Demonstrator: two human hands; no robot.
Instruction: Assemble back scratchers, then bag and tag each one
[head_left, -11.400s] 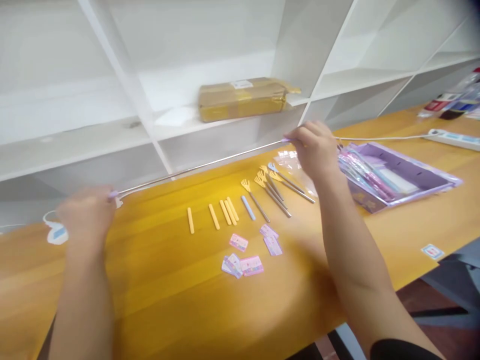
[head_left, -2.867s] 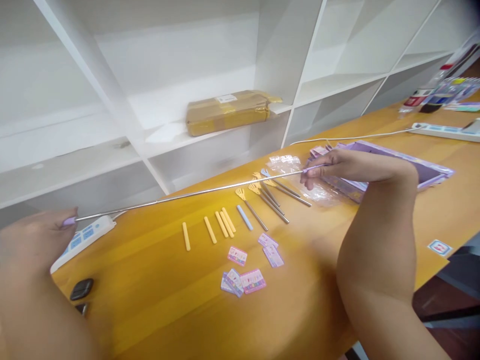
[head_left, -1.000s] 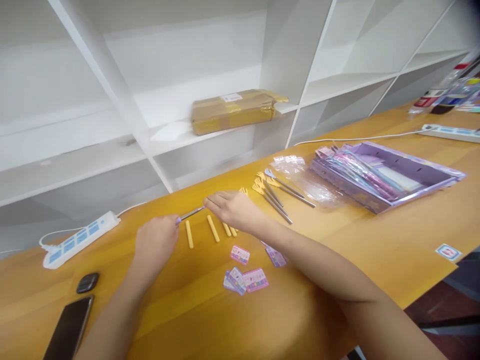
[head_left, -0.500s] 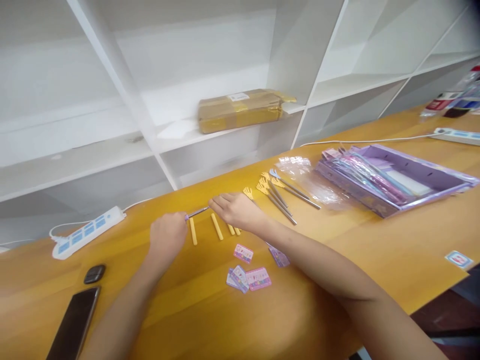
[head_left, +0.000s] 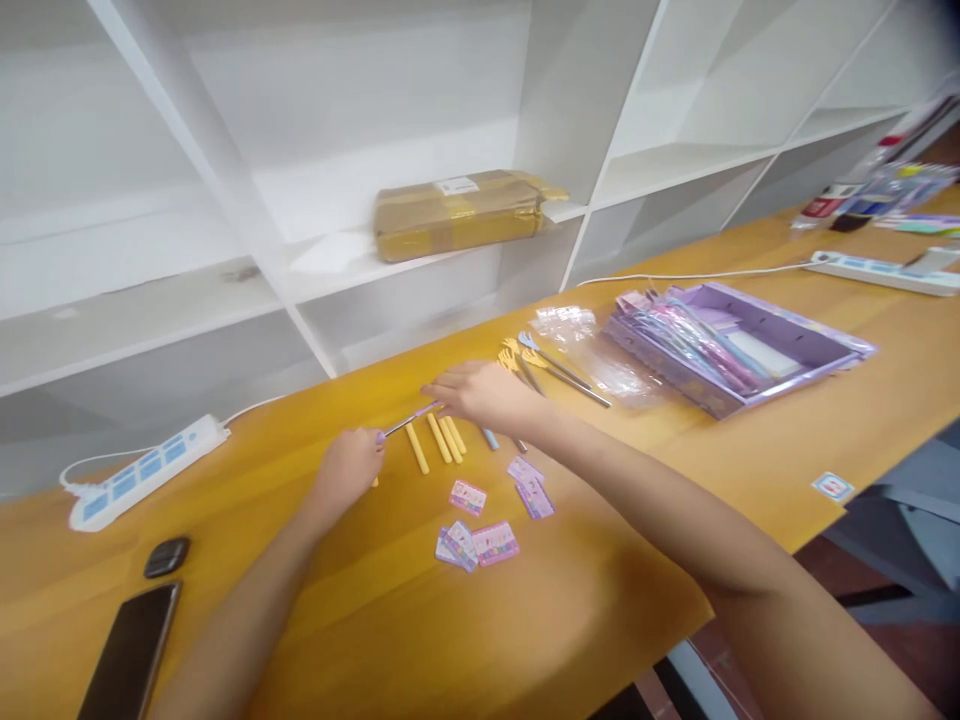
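A short silvery metal rod with purple ends [head_left: 406, 421] is held level with the tops of several slim yellow sticks [head_left: 439, 438], between both hands. One purple end is enclosed by the curled fingers of the left hand [head_left: 352, 465]; the other is pinched by the fingers of the right hand [head_left: 484, 392]. No clawed head is seen on the rod, though its ends are partly covered. Thin metal rods with yellow and blue hand-shaped heads [head_left: 532, 358] are laid out separately beyond the right wrist, and no stick is seen fitted to their visible bare ends. A slim blue stick [head_left: 490, 438] is partly hidden by the right hand.

Small pink and purple printed cards [head_left: 496, 542] are spread nearer the front of the orange-brown wooden surface [head_left: 337, 620], whose slanting front edge is crossed by the right arm. Sideways room is bounded by a white power strip [head_left: 154, 470] on the left and an open purple tray [head_left: 814, 340] on the right.
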